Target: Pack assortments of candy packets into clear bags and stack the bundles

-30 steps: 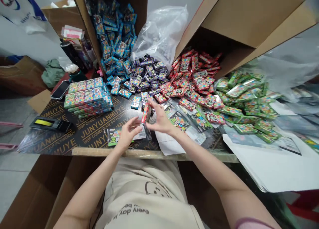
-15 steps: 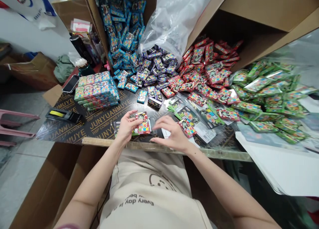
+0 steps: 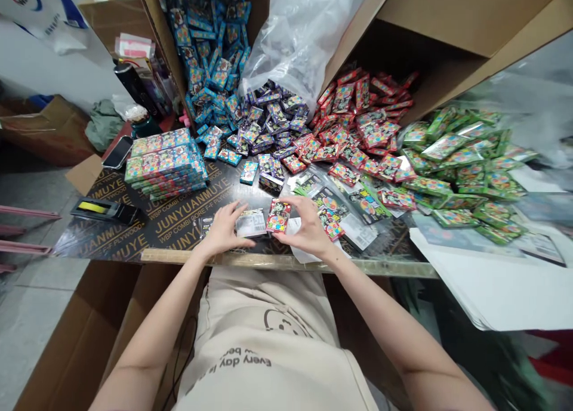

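from here i saw the red toy packet [image 3: 278,215] had passed to my right hand [image 3: 304,226], whose fingertips now gripped it near the board's near edge. my left hand [image 3: 221,232] lay half curled beside a silver barcode packet [image 3: 250,223]; i could not tell if it gripped this. both were on the black plywood board [image 3: 170,226].

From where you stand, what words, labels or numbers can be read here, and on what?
"JUNYUANMUYE" on the board
"WBP COMBI CORE F-F PLYWOOD" on the board
"Every day is", upside down, on the top
Packet: print too small to read
Banner: too blurred to read
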